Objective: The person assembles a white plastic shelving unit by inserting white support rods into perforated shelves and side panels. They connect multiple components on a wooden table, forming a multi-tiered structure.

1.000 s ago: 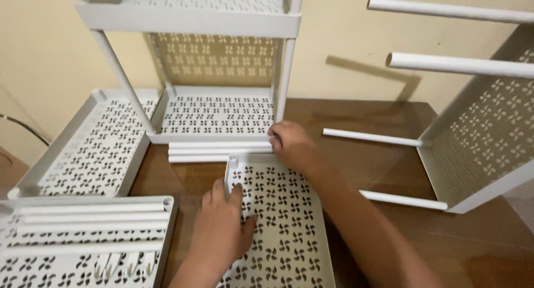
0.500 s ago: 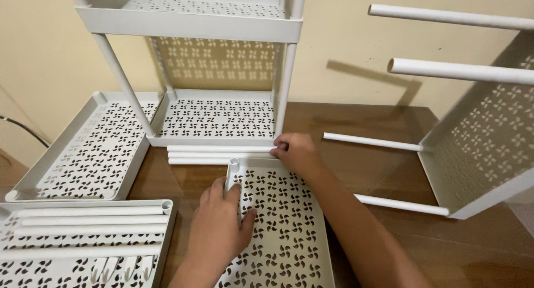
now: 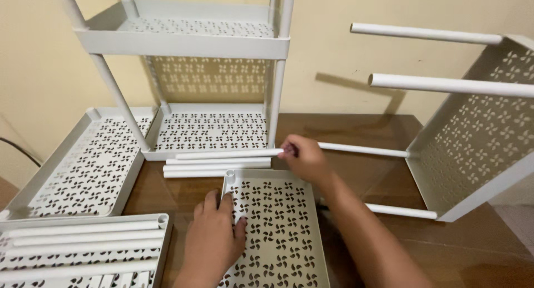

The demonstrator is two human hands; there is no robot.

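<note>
A white perforated shelf tray (image 3: 281, 232) lies flat on the brown wooden table in front of me. My left hand (image 3: 214, 238) rests palm down on its left side, fingers by the corner socket. My right hand (image 3: 303, 157) grips the right end of a white plastic tube (image 3: 222, 154), lifted slightly above two more tubes (image 3: 217, 168) that lie between the tray and an upright two-tier rack (image 3: 194, 87).
A loose tray (image 3: 78, 165) leans at the left. Another tray (image 3: 83, 246) at bottom left holds several tubes. At the right a tray (image 3: 473, 138) lies on its side with poles sticking out leftward. A cream wall stands behind the table (image 3: 434, 243).
My right hand has taken one tube from the small pile and raised its right end. The view has shifted slightly, so the rack sits lower in frame. My left hand stays on the tray.
</note>
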